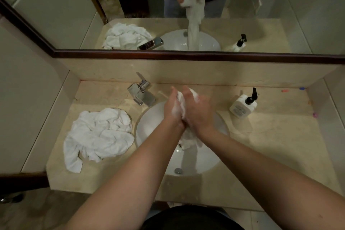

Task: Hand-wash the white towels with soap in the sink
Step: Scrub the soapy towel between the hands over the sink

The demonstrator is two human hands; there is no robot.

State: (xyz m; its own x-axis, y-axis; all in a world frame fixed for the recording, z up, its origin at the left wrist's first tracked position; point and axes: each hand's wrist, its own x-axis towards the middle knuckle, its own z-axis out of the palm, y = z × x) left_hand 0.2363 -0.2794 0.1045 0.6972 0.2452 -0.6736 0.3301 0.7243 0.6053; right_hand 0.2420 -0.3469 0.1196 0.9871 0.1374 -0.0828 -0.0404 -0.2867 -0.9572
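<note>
Over the white oval sink (pixel 207 162), my left hand (pixel 172 107) and my right hand (pixel 197 110) press together around a soapy white towel (pixel 181 101). Foam covers the towel between my palms. Its lower end (pixel 188 141) hangs down from my wrists into the basin. A heap of crumpled white towels (pixel 97 134) lies on the counter left of the sink. A white soap bottle with a black pump (pixel 243 105) stands on the counter at the right.
A chrome faucet (pixel 141 93) stands at the back left of the sink; no water is seen running. A beige stone counter (pixel 270 145) surrounds the basin. The drain plug (pixel 178 170) is at the basin's near side. A mirror (pixel 186 15) above reflects the scene.
</note>
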